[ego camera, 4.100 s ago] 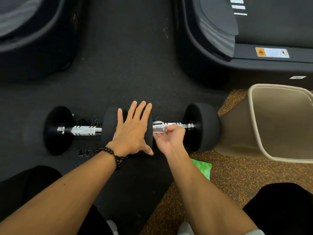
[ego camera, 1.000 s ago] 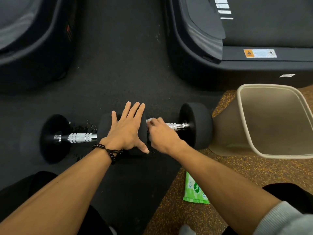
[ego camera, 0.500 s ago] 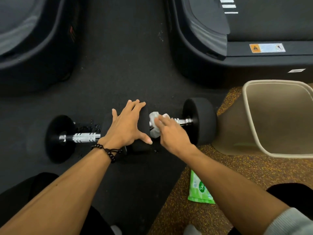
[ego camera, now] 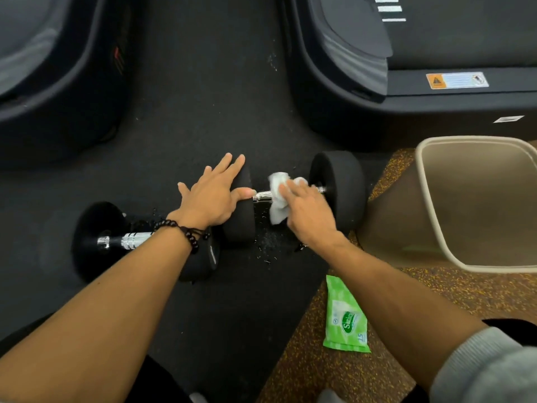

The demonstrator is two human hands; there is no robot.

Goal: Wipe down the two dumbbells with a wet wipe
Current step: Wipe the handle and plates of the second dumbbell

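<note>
Flanking the scene, 2 big dark machine bases (ego camera: 406, 91) stand on the black rubber floor (ego camera: 203, 97). A beige plastic bin (ego camera: 476, 205) sits at right. 2 black round-headed dumbbells with chrome handles lie end to end: the right dumbbell (ego camera: 337, 181) beside the bin, the left dumbbell (ego camera: 96, 237) nearer. The left hand (ego camera: 215, 196) lies flat, fingers spread, on the right dumbbell's inner head. The right hand (ego camera: 308, 210) presses a crumpled white wet wipe (ego camera: 279, 193) onto that handle. A green wipes packet (ego camera: 345, 318) lies on speckled flooring.
</note>
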